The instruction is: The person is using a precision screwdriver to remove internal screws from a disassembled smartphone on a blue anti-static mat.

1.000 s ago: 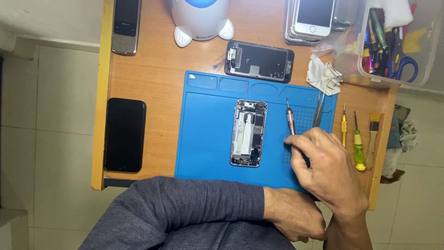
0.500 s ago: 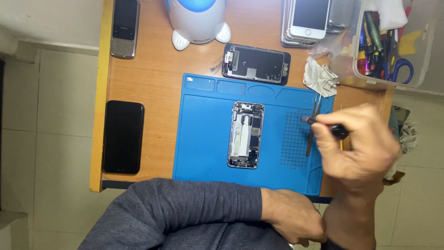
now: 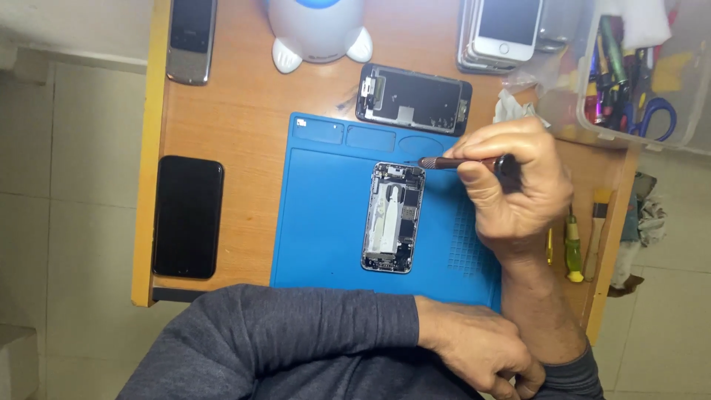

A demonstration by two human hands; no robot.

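Since half a second ago the right hand [image 3: 511,185] has been brought up and left across the blue silicone work mat [image 3: 326,215], from the mat's right edge to a spot beside the top of the opened phone chassis with exposed internals [image 3: 394,217]. Fingers are closed around a slim dark-handled precision screwdriver [image 3: 463,162], held nearly level, with its tip pointed left and placed just above the chassis's top right corner; contact with the chassis cannot be confirmed. The chassis is laid upright in the middle of the mat, unmoved. The left hand [image 3: 481,352] is kept at the bottom edge of view, loosely curled, resting against the right forearm with the grey sleeve [image 3: 296,333] laid across the desk's near edge; nothing is seen held in it. Just above the mat a detached black phone display panel [image 3: 413,98] is laid face down on the wooden desk [image 3: 222,111]. A black smartphone [image 3: 188,216] is placed left of the mat, well apart. A yellow-green-handled screwdriver [image 3: 573,252] is seen right of the mat, partly hidden by the right hand. A clear plastic tool bin [image 3: 644,67] is set at the top right.
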